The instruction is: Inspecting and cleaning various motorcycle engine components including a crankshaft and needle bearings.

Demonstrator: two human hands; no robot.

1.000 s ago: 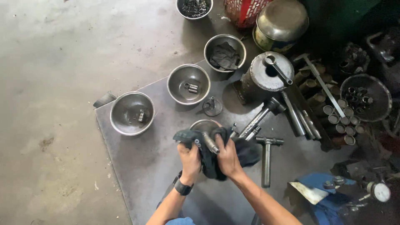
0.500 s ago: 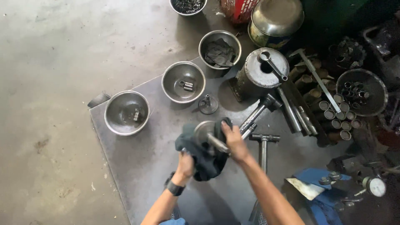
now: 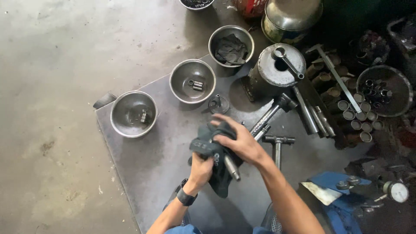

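L hand (image 3: 200, 170) grips dark rag (image 3: 211, 147) w/ steel shaft (image 3: 231, 167); R hand (image 3: 238, 141) clamps rag from above. Three steel bowls (image 3: 192, 80) sit beyond on metal sheet (image 3: 147, 164).

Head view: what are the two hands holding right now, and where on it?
Both hold a dark rag wrapped around a metal shaft: left hand low on the bundle, right hand over its top. Shaft's lower end pokes out.

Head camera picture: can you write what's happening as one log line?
left hand: grips dark grey cloth | right hand: on cloth, over short metal rod | nearby: steel bowls
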